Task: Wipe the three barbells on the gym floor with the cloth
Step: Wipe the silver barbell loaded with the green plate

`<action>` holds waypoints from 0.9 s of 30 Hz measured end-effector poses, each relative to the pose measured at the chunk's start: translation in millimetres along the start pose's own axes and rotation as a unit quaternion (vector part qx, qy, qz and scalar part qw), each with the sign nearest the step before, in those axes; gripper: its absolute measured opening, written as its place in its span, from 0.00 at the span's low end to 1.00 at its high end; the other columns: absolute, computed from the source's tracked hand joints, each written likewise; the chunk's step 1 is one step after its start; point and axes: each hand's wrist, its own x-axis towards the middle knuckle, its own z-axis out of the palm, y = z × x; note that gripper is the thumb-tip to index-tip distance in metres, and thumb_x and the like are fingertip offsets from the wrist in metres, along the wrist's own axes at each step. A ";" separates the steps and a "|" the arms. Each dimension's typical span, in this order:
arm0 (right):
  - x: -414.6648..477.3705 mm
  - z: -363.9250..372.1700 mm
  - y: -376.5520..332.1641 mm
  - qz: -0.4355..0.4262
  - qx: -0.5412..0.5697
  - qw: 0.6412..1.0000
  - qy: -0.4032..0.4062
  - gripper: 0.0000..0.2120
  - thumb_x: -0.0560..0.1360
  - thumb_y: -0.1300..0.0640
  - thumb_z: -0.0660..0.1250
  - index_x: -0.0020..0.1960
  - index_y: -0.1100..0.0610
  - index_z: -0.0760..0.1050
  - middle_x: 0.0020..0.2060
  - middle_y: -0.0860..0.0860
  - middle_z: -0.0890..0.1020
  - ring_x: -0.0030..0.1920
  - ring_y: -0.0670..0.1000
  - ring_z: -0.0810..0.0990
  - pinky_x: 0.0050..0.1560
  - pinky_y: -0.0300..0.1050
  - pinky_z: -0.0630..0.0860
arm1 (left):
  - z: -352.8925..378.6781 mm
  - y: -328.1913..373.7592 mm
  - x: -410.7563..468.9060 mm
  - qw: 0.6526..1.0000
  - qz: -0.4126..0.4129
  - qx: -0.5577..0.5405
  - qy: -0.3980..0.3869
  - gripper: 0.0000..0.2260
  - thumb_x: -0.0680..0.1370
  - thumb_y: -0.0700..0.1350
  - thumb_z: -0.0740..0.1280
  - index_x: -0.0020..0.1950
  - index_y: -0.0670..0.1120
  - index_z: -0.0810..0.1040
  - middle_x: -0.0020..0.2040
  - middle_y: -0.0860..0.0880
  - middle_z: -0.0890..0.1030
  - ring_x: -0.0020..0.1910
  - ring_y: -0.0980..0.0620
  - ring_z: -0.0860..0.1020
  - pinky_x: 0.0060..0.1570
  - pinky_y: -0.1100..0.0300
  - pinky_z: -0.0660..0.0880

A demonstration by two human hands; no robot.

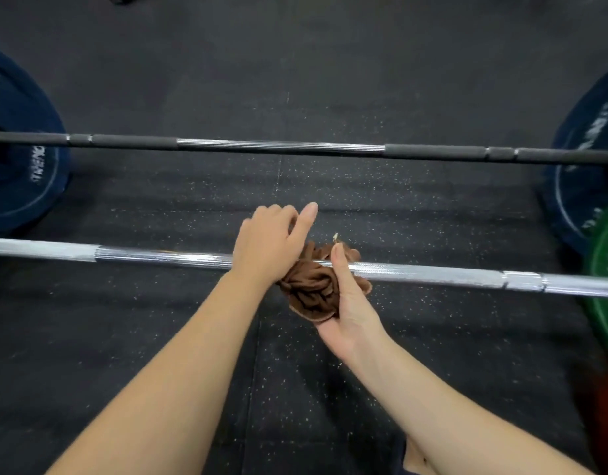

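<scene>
Brown terry cloth (pixel 313 289), scrunched into a ropey, wrinkled wad with a paler hem, sits right at the middle of the near barbell (pixel 432 272). Its folds show on both sides of the shaft, and a small pale tag sticks up at the far edge.

The right hand (pixel 350 313) has it: palm turned up under the bundle, fingers cupped beneath, and its thumb (pixel 340 265) pressed down over the top, just where the shaft passes. That is a firm clasp on the fabric.

The left hand (pixel 268 245) is over the same bar, just left of the wad, back of the hand up. Its fingers are curled down on the far side and one digit points away. The wrist edge brushes the fabric, but I cannot tell whether those hidden fingers hold anything.

The near barbell is bright chrome, with fine ribbed knurling in the middle and smooth ends. The far barbell (pixel 278 145) lies parallel and well apart, matt black along its length with a ribbed silver centre.

The floor (pixel 158 337) is dark speckled rubber matting with visible seams. A round blue plate (pixel 18 166) with white lettering sits at the left, a second blue plate (pixel 583 166) is at the right, and a green plate (pixel 607 279) stands nearer on the right.
</scene>
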 end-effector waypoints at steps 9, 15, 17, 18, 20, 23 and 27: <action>-12.8 -27.9 -32.5 -0.045 0.031 0.998 0.017 0.19 0.72 0.49 0.75 0.61 0.52 0.79 0.63 0.53 0.83 0.57 0.54 0.85 0.67 0.63 0.74 | -4.8 1.4 15.4 0.929 -0.071 0.045 -0.360 0.56 0.68 0.81 0.30 0.62 0.45 0.81 0.54 0.45 0.86 0.53 0.47 0.82 0.60 0.46 0.70; -37.8 -33.7 -52.4 -0.096 0.036 0.994 0.031 0.13 0.74 0.50 0.73 0.56 0.54 0.84 0.58 0.56 0.85 0.57 0.60 0.85 0.68 0.64 0.73 | -2.6 7.6 3.8 0.965 -0.027 0.108 -0.236 0.42 0.74 0.77 0.33 0.39 0.51 0.77 0.45 0.48 0.81 0.48 0.44 0.79 0.58 0.48 0.74; -38.9 -30.8 -44.4 -0.118 0.035 0.992 0.036 0.08 0.73 0.54 0.74 0.51 0.51 0.86 0.59 0.55 0.85 0.59 0.62 0.84 0.69 0.64 0.72 | -4.1 10.5 1.1 0.972 -0.012 0.115 -0.205 0.41 0.76 0.76 0.35 0.37 0.49 0.77 0.41 0.49 0.80 0.45 0.44 0.78 0.53 0.49 0.74; -37.4 -30.2 -38.7 -0.130 0.028 0.990 0.043 0.09 0.72 0.54 0.75 0.52 0.49 0.86 0.59 0.54 0.85 0.60 0.62 0.83 0.70 0.64 0.72 | -4.2 11.0 0.4 0.974 -0.006 0.116 -0.196 0.41 0.77 0.75 0.36 0.37 0.48 0.77 0.40 0.49 0.79 0.44 0.45 0.78 0.50 0.50 0.73; -34.6 -25.0 -27.0 -0.150 0.012 0.986 0.066 0.19 0.69 0.54 0.78 0.59 0.45 0.82 0.58 0.53 0.85 0.59 0.59 0.84 0.69 0.64 0.73 | -3.3 10.2 -0.3 0.975 -0.002 0.120 -0.185 0.41 0.77 0.75 0.37 0.38 0.48 0.78 0.39 0.49 0.79 0.43 0.45 0.78 0.47 0.51 0.72; -27.5 -16.7 -12.4 -0.144 -0.025 0.986 0.083 0.33 0.62 0.50 0.81 0.65 0.42 0.76 0.57 0.52 0.86 0.54 0.51 0.86 0.63 0.59 0.78 | 1.6 4.0 0.3 0.979 0.007 0.122 -0.161 0.42 0.77 0.75 0.37 0.36 0.47 0.78 0.38 0.49 0.80 0.41 0.46 0.78 0.45 0.52 0.72; -26.8 -16.7 -18.0 -0.131 -0.035 0.988 0.080 0.25 0.66 0.53 0.80 0.61 0.48 0.76 0.54 0.57 0.86 0.51 0.53 0.87 0.63 0.60 0.77 | 4.3 2.0 0.4 0.982 0.007 0.120 -0.145 0.42 0.77 0.75 0.37 0.36 0.45 0.78 0.36 0.49 0.80 0.37 0.49 0.76 0.43 0.52 0.72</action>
